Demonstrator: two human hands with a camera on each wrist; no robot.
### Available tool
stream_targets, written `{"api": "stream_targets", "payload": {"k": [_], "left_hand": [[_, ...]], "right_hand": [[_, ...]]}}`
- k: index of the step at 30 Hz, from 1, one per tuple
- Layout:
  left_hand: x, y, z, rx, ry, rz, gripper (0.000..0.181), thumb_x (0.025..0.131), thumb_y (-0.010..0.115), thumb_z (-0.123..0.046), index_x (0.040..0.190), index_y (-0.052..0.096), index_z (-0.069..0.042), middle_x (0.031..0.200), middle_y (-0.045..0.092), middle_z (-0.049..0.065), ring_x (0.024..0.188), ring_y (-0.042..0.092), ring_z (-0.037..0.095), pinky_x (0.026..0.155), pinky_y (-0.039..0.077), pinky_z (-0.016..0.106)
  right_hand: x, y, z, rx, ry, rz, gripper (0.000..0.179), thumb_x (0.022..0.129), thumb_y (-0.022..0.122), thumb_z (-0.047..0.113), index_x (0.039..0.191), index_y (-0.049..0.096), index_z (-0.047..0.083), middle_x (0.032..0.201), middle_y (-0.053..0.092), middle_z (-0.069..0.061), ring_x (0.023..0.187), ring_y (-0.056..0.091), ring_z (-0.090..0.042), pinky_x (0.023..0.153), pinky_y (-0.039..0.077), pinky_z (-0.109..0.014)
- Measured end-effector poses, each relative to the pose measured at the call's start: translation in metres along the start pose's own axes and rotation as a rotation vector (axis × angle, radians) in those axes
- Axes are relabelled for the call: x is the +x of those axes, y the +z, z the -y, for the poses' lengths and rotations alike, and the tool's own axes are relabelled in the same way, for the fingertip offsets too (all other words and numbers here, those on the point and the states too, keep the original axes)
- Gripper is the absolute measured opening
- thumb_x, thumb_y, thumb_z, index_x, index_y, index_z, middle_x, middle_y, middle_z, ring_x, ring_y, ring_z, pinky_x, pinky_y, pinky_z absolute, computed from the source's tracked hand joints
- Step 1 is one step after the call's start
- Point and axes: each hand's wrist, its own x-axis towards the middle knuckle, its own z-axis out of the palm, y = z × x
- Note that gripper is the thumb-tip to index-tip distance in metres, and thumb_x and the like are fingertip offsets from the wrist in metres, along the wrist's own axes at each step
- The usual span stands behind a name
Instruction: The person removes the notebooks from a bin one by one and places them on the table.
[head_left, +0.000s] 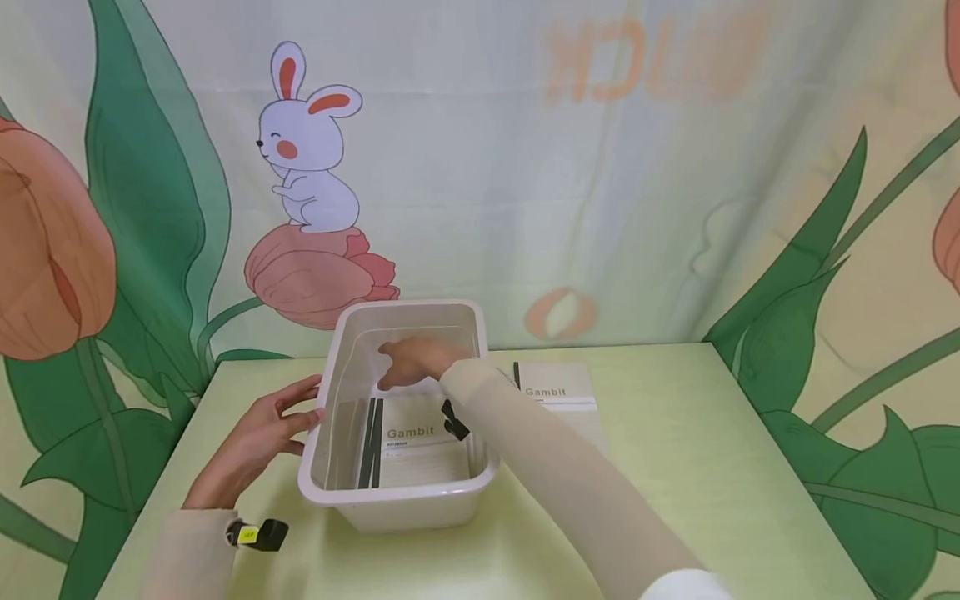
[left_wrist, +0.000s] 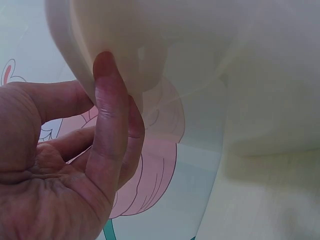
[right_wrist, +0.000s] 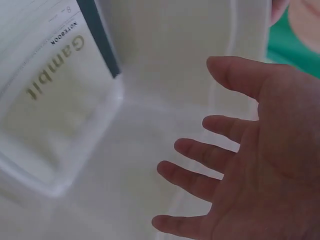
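A white plastic bin [head_left: 397, 496] stands on the table. My left hand [head_left: 258, 433] grips its left rim; the left wrist view shows the thumb and fingers [left_wrist: 111, 115] pinching the bin wall. Inside the bin lies a pale notebook [head_left: 420, 462] marked "Gambit". Two dark spine strips show at its left side, so more than one may be stacked there. Over the far part of the bin, my right hand [head_left: 420, 360] reaches in with fingers spread and nothing in it. The right wrist view shows that hand apart from the notebook [right_wrist: 65, 55].
Another "Gambit" notebook [head_left: 558, 385] lies on the green table [head_left: 675, 467] to the right of the bin, partly hidden by the right sleeve. A curtain [head_left: 480, 167] printed with a rabbit and tulips hangs behind the table.
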Motion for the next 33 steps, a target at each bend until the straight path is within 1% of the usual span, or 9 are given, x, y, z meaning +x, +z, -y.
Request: {"api": "stream_targets", "payload": {"k": [5,9,12,17,20,23,27,31,33], "left_hand": [[0.0,-0.004,-0.002,0.0,0.007,0.0,0.073,0.096,0.062,-0.031,0.157,0.025,-0.019,0.16,0.029,0.019,0.121,0.057,0.039,0.079,0.061,0.04],[0.0,-0.008,-0.003,0.005,-0.007,-0.014,0.073,0.096,0.062,-0.032,0.157,0.024,-0.018,0.159,0.03,0.019,0.121,0.058,0.039,0.079,0.061,0.04],[0.001,-0.008,-0.002,-0.001,0.0,-0.015,0.073,0.096,0.063,-0.031,0.157,0.025,-0.017,0.158,0.031,0.02,0.119,0.059,0.038,0.078,0.061,0.04],[0.002,-0.005,0.0,-0.014,-0.001,0.003,0.073,0.096,0.064,-0.031,0.157,0.026,-0.017,0.159,0.03,0.019,0.117,0.059,0.034,0.079,0.06,0.039],[0.001,-0.003,0.002,-0.01,-0.006,-0.009,0.073,0.096,0.063,-0.031,0.157,0.025,-0.019,0.16,0.029,0.018,0.119,0.058,0.035,0.079,0.06,0.038],[0.001,-0.003,0.004,-0.007,-0.001,-0.019,0.072,0.096,0.063,-0.031,0.157,0.025,-0.021,0.16,0.029,0.017,0.121,0.057,0.037,0.079,0.06,0.039],[0.001,-0.004,0.005,-0.004,0.002,-0.017,0.073,0.096,0.063,-0.033,0.157,0.025,-0.021,0.16,0.029,0.017,0.122,0.056,0.038,0.08,0.06,0.039],[0.002,-0.003,0.005,0.001,-0.002,-0.013,0.072,0.097,0.062,-0.032,0.157,0.025,-0.021,0.16,0.029,0.017,0.124,0.055,0.039,0.08,0.06,0.039],[0.002,-0.002,0.005,0.003,-0.005,-0.012,0.072,0.097,0.062,-0.032,0.157,0.025,-0.021,0.16,0.028,0.016,0.124,0.054,0.04,0.08,0.06,0.039]], "right_hand": [[0.021,0.017,-0.003,0.072,0.077,0.072,0.07,0.088,0.064,0.052,0.151,0.039,0.034,0.157,0.039,0.011,0.143,0.036,-0.014,0.117,0.033,-0.04],[0.035,0.03,-0.002,-0.004,0.037,0.125,0.069,0.088,0.061,0.054,0.15,0.041,0.03,0.155,0.042,0.009,0.142,0.038,-0.015,0.116,0.034,-0.038],[0.042,0.039,-0.004,-0.062,0.019,0.146,0.068,0.088,0.059,0.054,0.149,0.043,0.028,0.153,0.045,0.007,0.141,0.041,-0.015,0.115,0.036,-0.038],[0.049,0.049,-0.009,-0.056,0.071,0.171,0.065,0.086,0.061,0.053,0.146,0.047,0.033,0.149,0.049,0.01,0.136,0.045,-0.012,0.112,0.038,-0.039],[0.051,0.053,-0.009,-0.045,0.05,0.191,0.062,0.086,0.061,0.052,0.143,0.05,0.031,0.146,0.052,0.008,0.134,0.047,-0.014,0.11,0.04,-0.04],[0.053,0.055,-0.008,-0.052,0.033,0.186,0.058,0.086,0.061,0.051,0.139,0.055,0.027,0.142,0.056,0.007,0.13,0.051,-0.015,0.108,0.042,-0.039],[0.055,0.055,-0.005,-0.06,0.069,0.136,0.05,0.084,0.064,0.051,0.126,0.065,0.024,0.134,0.061,0.007,0.119,0.056,-0.013,0.103,0.046,-0.037],[0.053,0.055,-0.003,-0.087,0.104,0.076,0.042,0.081,0.068,0.051,0.112,0.071,0.023,0.128,0.062,0.004,0.109,0.057,-0.013,0.097,0.05,-0.037],[0.051,0.055,-0.003,-0.092,0.092,0.079,0.043,0.08,0.068,0.051,0.113,0.07,0.022,0.129,0.062,0.003,0.11,0.057,-0.013,0.097,0.05,-0.038]]}}
